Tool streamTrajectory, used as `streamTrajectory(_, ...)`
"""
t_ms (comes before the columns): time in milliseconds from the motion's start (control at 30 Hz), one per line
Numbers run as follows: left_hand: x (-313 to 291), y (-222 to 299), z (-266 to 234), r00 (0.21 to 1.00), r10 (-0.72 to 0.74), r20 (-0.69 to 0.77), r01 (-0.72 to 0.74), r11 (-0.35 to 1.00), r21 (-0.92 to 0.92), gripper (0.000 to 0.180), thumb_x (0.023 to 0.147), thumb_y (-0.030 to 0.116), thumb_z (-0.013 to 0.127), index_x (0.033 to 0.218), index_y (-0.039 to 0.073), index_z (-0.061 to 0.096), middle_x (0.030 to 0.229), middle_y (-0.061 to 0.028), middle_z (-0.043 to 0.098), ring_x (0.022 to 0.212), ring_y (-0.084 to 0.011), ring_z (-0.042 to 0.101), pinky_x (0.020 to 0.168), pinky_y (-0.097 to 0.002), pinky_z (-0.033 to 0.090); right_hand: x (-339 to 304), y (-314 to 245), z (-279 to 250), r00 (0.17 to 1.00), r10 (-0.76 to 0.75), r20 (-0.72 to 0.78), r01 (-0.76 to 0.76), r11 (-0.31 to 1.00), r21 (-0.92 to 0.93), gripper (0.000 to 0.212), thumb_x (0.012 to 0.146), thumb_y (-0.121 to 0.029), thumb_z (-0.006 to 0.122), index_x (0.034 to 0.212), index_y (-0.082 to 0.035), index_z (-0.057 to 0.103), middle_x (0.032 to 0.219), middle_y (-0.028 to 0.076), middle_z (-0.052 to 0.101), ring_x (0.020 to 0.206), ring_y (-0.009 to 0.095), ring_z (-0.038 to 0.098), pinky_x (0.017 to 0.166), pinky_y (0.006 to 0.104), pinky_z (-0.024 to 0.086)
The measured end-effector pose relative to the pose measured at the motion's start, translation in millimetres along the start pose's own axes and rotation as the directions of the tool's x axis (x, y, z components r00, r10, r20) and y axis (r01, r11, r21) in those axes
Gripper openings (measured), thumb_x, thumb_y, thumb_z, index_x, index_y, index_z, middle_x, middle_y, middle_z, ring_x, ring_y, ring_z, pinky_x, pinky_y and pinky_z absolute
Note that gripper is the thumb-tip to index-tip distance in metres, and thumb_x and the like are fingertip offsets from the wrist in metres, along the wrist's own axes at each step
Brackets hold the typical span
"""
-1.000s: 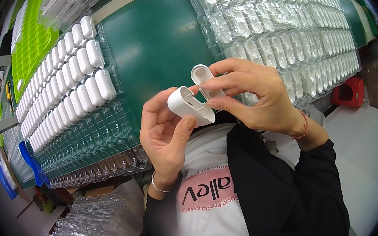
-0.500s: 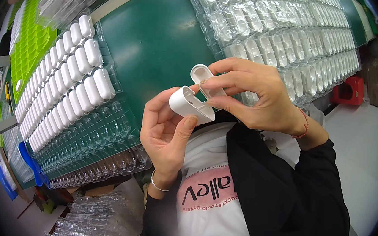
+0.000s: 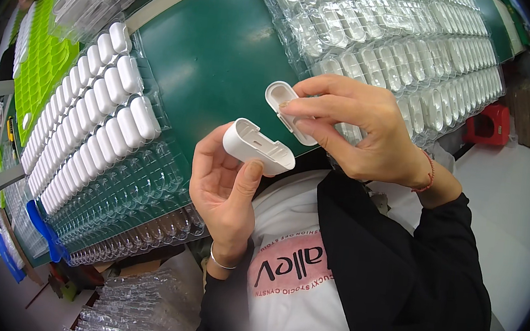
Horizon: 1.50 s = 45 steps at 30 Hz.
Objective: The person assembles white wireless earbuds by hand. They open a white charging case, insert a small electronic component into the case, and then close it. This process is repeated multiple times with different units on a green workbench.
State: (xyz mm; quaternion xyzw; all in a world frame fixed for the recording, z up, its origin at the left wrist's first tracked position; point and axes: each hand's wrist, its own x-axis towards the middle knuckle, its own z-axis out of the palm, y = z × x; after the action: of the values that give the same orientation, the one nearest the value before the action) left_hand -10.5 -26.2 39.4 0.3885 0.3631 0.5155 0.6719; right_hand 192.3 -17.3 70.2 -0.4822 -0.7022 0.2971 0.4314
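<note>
Green surface [image 3: 219, 51] offers passage, upper centre — white shells [image 3: 93, 101] block the left, blister trays [image 3: 405, 62] the upper right, left hand [image 3: 226, 194] and right hand [image 3: 362, 129] the centre.

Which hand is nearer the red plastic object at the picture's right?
Right. The right hand, holding the white lid, is left of the red plastic object with a gap between; the left hand, holding the white case body, is farther left and lower in the picture.

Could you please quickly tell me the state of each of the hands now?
Left hand: closed on the white case body.
Right hand: closed on the white lid, apart from the body.
</note>
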Motion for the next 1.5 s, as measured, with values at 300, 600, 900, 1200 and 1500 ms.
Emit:
streamTrajectory(300,8.8,-6.7,6.5,0.989,-0.068,0.135,0.077,0.995,-0.067,0.048,0.091,0.003,0.067,0.132,-0.008,0.046,0.121,-0.0141,0.06,0.111,-0.0177,0.06,0.098,-0.0305,0.047,-6.5,0.8,0.6,0.996,-0.086,-0.024,0.08,0.982,-0.172,0.025,0.079,0.007,0.072,0.102,-0.003,0.073,0.092,0.011,0.068,0.076,0.02,0.066,0.062,0.0276,0.053)
streamTrajectory(600,9.3,-8.8,8.8,0.991,-0.06,0.12,0.07,0.994,-0.079,0.048,0.09,0.003,0.068,0.132,-0.007,0.046,0.121,-0.0141,0.06,0.111,-0.0181,0.06,0.098,-0.0309,0.047,-8.9,0.5,0.7,0.991,-0.121,-0.058,0.107,0.975,-0.196,0.026,0.077,0.009,0.072,0.101,-0.002,0.072,0.092,0.012,0.067,0.074,0.021,0.065,0.061,0.0273,0.053)
streamTrajectory(900,11.0,-14.6,7.2,0.99,-0.057,0.128,0.076,0.986,-0.149,0.054,0.085,0.01,0.076,0.129,-0.007,0.049,0.119,-0.0138,0.061,0.11,-0.019,0.061,0.098,-0.0327,0.047,-10.6,0.7,5.1,0.99,-0.137,-0.045,0.124,0.967,-0.223,0.035,0.07,0.013,0.071,0.101,-0.002,0.073,0.095,0.012,0.067,0.073,0.022,0.066,0.06,0.0278,0.053)
streamTrajectory(1200,8.4,-15.2,2.1,0.992,-0.07,0.105,0.095,0.962,-0.255,0.048,0.083,0.003,0.076,0.123,-0.003,0.049,0.114,-0.0109,0.061,0.107,-0.0181,0.061,0.094,-0.0326,0.05,-2.8,2.4,7.8,0.996,-0.085,-0.039,0.082,0.995,-0.054,0.02,0.079,-0.001,0.075,0.097,-0.008,0.073,0.092,0.007,0.067,0.073,0.024,0.067,0.061,0.0303,0.053)
streamTrajectory(1500,5.6,-15.1,2.1,0.995,-0.008,0.098,0.032,0.971,-0.237,0.042,0.088,-0.001,0.07,0.123,-0.002,0.047,0.118,-0.0116,0.059,0.108,-0.017,0.06,0.093,-0.0314,0.051,4.1,-6.4,9.1,0.998,0.057,0.024,-0.056,0.998,-0.028,0.022,0.08,-0.005,0.076,0.101,-0.009,0.072,0.101,0.008,0.067,0.077,0.022,0.066,0.064,0.0306,0.052)
